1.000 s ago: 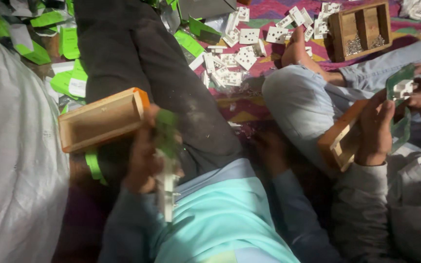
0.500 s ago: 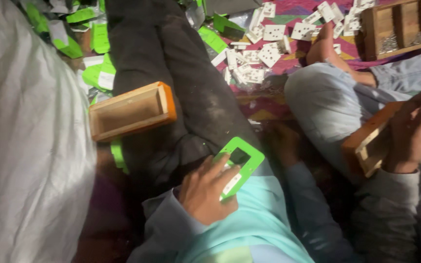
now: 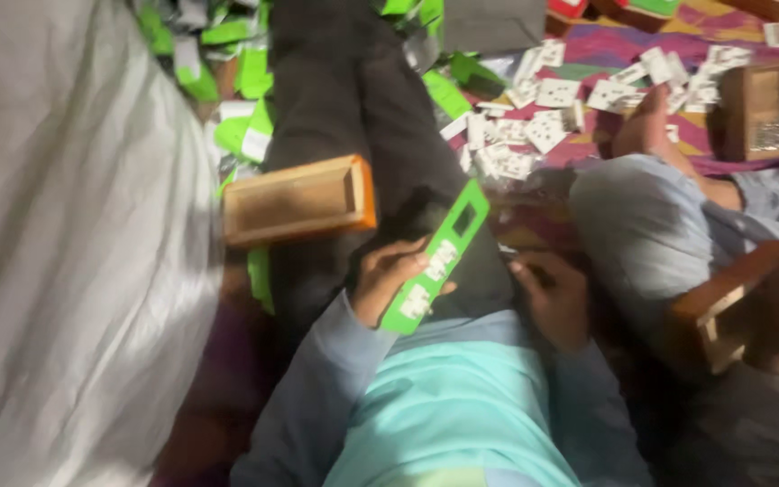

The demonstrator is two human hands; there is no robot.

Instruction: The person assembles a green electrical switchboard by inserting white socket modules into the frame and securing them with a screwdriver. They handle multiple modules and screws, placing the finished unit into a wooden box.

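The left hand (image 3: 388,275) now pinches 1 green card sleeve (image 3: 436,257) stretched out flat over the lap, no longer folded. The right hand (image 3: 552,293) rests beside it, fingers loosely curled.

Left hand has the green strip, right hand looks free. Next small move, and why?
Probably bring the right hand across to take the free end of the green card strip. The left hand grips it only at the lower half, so the upper end with its cut-out window sticks out unsupported over the lap. The right hand rests empty beside it. The wooden box lies just left.
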